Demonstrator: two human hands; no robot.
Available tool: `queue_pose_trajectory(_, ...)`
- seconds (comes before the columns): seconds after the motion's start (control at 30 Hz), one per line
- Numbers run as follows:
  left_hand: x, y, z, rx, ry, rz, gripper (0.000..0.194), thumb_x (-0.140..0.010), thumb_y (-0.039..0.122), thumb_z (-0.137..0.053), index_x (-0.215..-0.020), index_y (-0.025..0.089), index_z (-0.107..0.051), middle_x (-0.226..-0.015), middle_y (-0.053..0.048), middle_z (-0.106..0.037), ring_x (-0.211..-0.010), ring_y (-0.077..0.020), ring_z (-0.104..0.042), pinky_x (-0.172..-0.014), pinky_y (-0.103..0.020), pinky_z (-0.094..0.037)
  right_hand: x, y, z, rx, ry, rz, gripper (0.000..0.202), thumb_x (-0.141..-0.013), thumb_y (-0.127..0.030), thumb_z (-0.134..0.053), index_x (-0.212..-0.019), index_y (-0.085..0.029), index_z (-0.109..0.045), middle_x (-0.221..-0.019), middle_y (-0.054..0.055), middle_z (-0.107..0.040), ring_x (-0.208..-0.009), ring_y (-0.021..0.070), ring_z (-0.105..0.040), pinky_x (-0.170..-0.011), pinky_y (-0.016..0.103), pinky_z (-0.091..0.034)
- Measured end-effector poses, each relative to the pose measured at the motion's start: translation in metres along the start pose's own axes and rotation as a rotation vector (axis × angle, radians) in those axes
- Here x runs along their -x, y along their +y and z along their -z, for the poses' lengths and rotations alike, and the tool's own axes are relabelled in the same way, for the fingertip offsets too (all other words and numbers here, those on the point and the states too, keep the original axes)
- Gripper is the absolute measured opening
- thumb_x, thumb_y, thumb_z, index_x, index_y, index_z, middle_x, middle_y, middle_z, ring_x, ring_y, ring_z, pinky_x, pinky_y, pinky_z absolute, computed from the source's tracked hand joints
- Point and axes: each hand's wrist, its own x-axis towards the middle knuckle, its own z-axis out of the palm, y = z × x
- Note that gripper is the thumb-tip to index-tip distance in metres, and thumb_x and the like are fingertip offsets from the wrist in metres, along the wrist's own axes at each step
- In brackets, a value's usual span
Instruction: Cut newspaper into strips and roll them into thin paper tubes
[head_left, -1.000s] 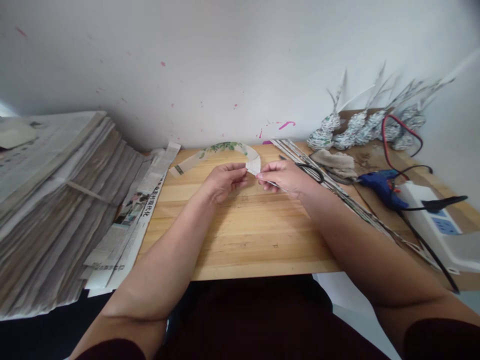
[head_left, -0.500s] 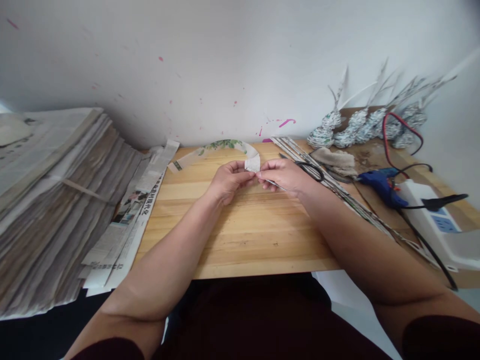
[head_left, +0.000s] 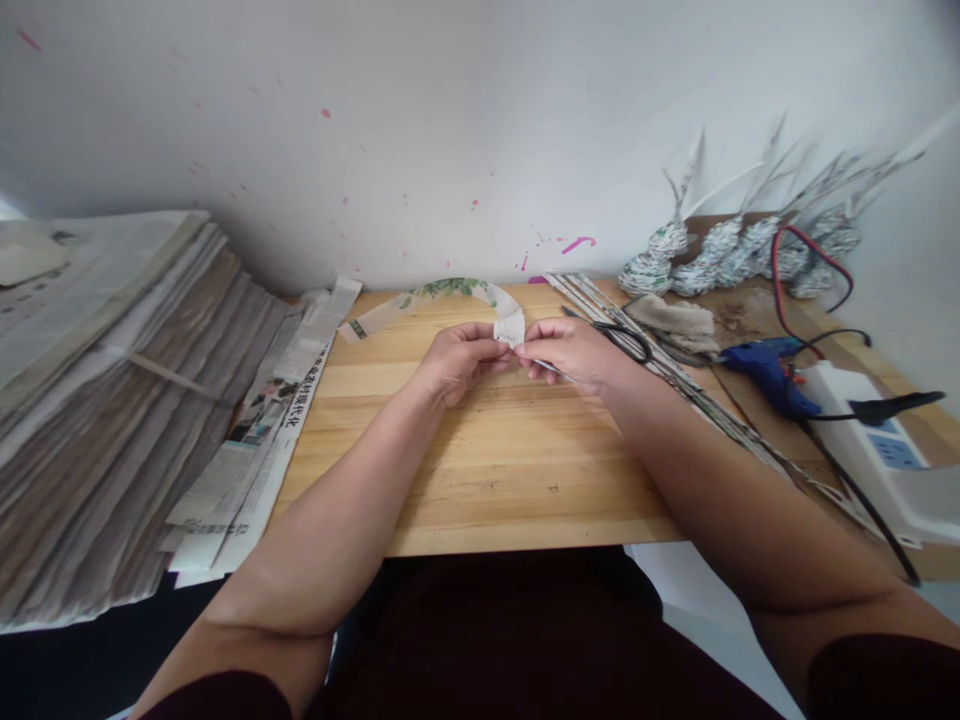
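A long newspaper strip [head_left: 510, 299] printed with green leaves arches up from the wooden table and curves back to the left. My left hand [head_left: 466, 362] pinches its near end between thumb and fingers. Close beside it, my right hand [head_left: 564, 352] is closed at the same end, thumb and fingertips together. A thin, dark, needle-like stick [head_left: 553, 371] lies under the right fingers, slanting toward the palm. Where the strip meets the stick is mostly hidden by the fingertips. Black-handled scissors [head_left: 628, 340] lie just beyond my right hand.
Tall newspaper stacks [head_left: 142, 400] and loose newspaper strips [head_left: 289, 410] cover the left side. Rolled paper sticks [head_left: 697, 400] run along the right, by a rag [head_left: 675, 322], a blue glue gun [head_left: 772, 375] and a white power strip [head_left: 862, 430]. Woven paper figures [head_left: 720, 255] stand against the wall.
Both hands keep their pinch on the strip's end in nearly the same place. The whole view has shifted slightly; nothing was let go.
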Motion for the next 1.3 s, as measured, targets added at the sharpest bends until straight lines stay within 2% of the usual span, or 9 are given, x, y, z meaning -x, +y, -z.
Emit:
queue_pose_trajectory(0.2, -0.002, -0.001, 0.003, -0.046, 0.070, -0.058, 0.031, -0.069, 0.001, -0.068, -0.094, 0.014, -0.055, -0.068, -0.004, -0.070, -0.060, -0.0140, -0.068, -0.063, -0.027, -0.057, -0.001, 0.001, 0.002, -0.003, -0.008, 0.007, 0.017, -0.079, -0.012, -0.067, -0.065, -0.016, -0.058, -0.062, 0.000, -0.063, -0.052, 0.0093, -0.060, -0.037, 0.016, -0.038)
queue_pose_trajectory(0.27, -0.002, -0.001, 0.006, -0.117, 0.031, -0.140, 0.032, -0.070, 0.006, -0.070, -0.093, 0.017, -0.050, -0.067, -0.002, -0.070, -0.063, -0.0157, -0.070, -0.065, -0.029, -0.057, -0.001, 0.002, 0.004, -0.010, -0.016, 0.010, 0.017, -0.078, -0.013, -0.067, -0.064, -0.017, -0.058, -0.062, 0.000, -0.064, -0.051, 0.0093, -0.060, -0.037, 0.016, -0.038)
queue_pose_trajectory(0.33, -0.004, -0.001, 0.010, -0.206, -0.064, -0.245, 0.031, -0.072, 0.012, -0.072, -0.092, 0.018, -0.049, -0.070, -0.001, -0.070, -0.066, -0.0165, -0.071, -0.067, -0.030, -0.057, -0.002, 0.002, 0.006, -0.026, -0.021, -0.003, 0.017, -0.078, -0.014, -0.067, -0.064, -0.017, -0.058, -0.062, 0.000, -0.064, -0.051, 0.0091, -0.060, -0.038, 0.016, -0.037)
queue_pose_trajectory(0.47, -0.008, -0.002, 0.016, -0.465, -0.221, -0.469, 0.017, -0.073, 0.016, -0.073, -0.087, 0.016, -0.062, -0.077, -0.002, -0.071, -0.071, -0.0134, -0.068, -0.070, -0.026, -0.053, -0.001, 0.000, 0.009, -0.072, -0.062, -0.031, 0.016, -0.076, -0.014, -0.068, -0.063, -0.016, -0.059, -0.062, 0.000, -0.065, -0.051, 0.0089, -0.060, -0.038, 0.016, -0.037)
queue_pose_trajectory(0.6, -0.010, -0.006, 0.017, -0.626, -0.208, -0.597, 0.009, -0.077, 0.017, -0.071, -0.085, 0.017, -0.074, -0.086, -0.005, -0.075, -0.077, -0.0136, -0.067, -0.075, -0.026, -0.051, 0.000, -0.003, 0.010, -0.097, -0.125, -0.078, 0.015, -0.075, -0.015, -0.070, -0.063, -0.016, -0.060, -0.060, 0.001, -0.064, -0.051, 0.0095, -0.059, -0.038, 0.017, -0.036)
queue_pose_trajectory(0.7, -0.009, -0.007, 0.017, -0.601, -0.173, -0.619, 0.010, -0.076, 0.019, -0.075, -0.085, 0.018, -0.077, -0.086, -0.005, -0.076, -0.080, -0.0159, -0.068, -0.079, -0.029, -0.052, -0.001, -0.003, 0.013, -0.124, -0.167, -0.112, 0.015, -0.074, -0.017, -0.072, -0.064, -0.015, -0.062, -0.061, 0.002, -0.065, -0.051, 0.0092, -0.059, -0.038, 0.017, -0.035)
queue_pose_trajectory(0.9, -0.007, -0.007, 0.017, -0.554, -0.203, -0.623, 0.009, -0.076, 0.024, -0.078, -0.082, 0.018, -0.077, -0.083, -0.006, -0.076, -0.079, -0.0168, -0.069, -0.081, -0.031, -0.054, -0.002, -0.003, 0.018, -0.129, -0.200, -0.128, 0.012, -0.078, -0.016, -0.068, -0.067, -0.014, -0.064, -0.062, 0.003, -0.065, -0.050, 0.0089, -0.057, -0.038, 0.017, -0.036)
queue_pose_trajectory(1.1, -0.008, -0.007, 0.017, -0.635, -0.206, -0.655, 0.007, -0.078, 0.025, -0.076, -0.080, 0.019, -0.076, -0.083, -0.006, -0.075, -0.078, -0.0165, -0.068, -0.079, -0.030, -0.051, 0.001, -0.005, 0.015, -0.108, -0.186, -0.134, 0.014, -0.078, -0.011, -0.064, -0.065, -0.015, -0.061, -0.061, 0.002, -0.065, -0.050, 0.0092, -0.058, -0.039, 0.017, -0.037)
queue_pose_trajectory(1.3, -0.007, -0.007, 0.015, -0.745, -0.131, -0.674, 0.003, -0.079, 0.022, -0.073, -0.078, 0.019, -0.075, -0.081, -0.005, -0.074, -0.077, -0.0164, -0.065, -0.077, -0.029, -0.048, 0.000, -0.002, 0.013, -0.118, -0.163, -0.100, 0.014, -0.075, -0.013, -0.067, -0.065, -0.017, -0.059, -0.061, 0.000, -0.065, -0.050, 0.0088, -0.057, -0.040, 0.017, -0.037)
